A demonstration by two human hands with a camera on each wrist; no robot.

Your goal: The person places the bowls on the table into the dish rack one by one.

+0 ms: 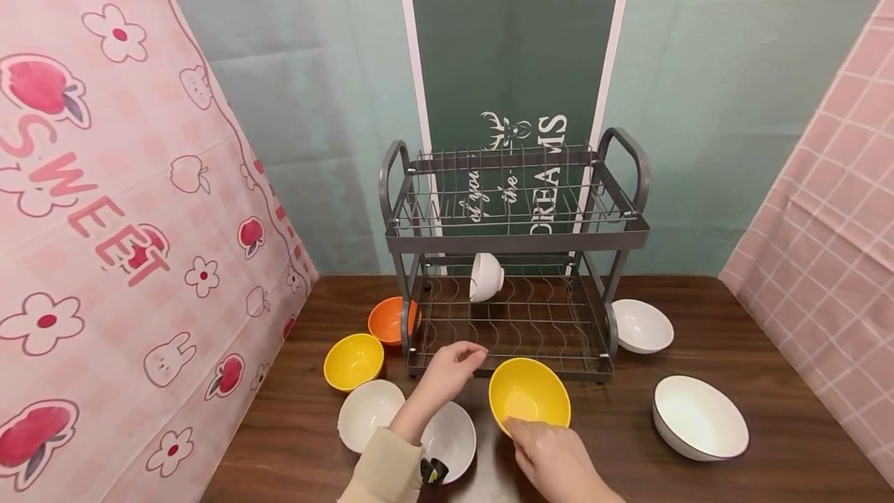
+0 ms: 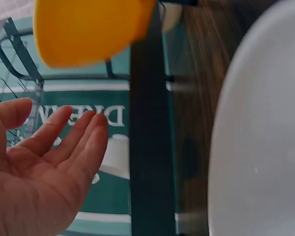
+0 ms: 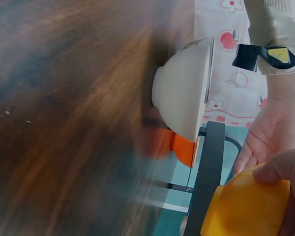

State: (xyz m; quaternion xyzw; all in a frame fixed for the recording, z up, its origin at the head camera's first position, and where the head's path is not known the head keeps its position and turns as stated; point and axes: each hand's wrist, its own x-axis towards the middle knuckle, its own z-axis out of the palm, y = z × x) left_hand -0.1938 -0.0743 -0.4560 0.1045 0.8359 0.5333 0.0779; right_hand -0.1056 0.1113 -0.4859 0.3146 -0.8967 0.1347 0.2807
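Right hand was clamped on a yellow bowl

Thumb and fingers gripped it by the smooth, round rim, just in front of the dark wire rack. Left hand hovered alongside, fingers nearly straight, thumb apart. Glossy white bowl sat nearby on the wood-grain table.

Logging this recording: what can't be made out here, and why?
Head: white bowl beside the left sleeve, partly behind it.
Head: part of the orange bowl, behind the rack.
Left wrist: much of the nearest white bowl, cut off by the right edge.
Right wrist: yellow bowl, partly cut by the bottom edge.
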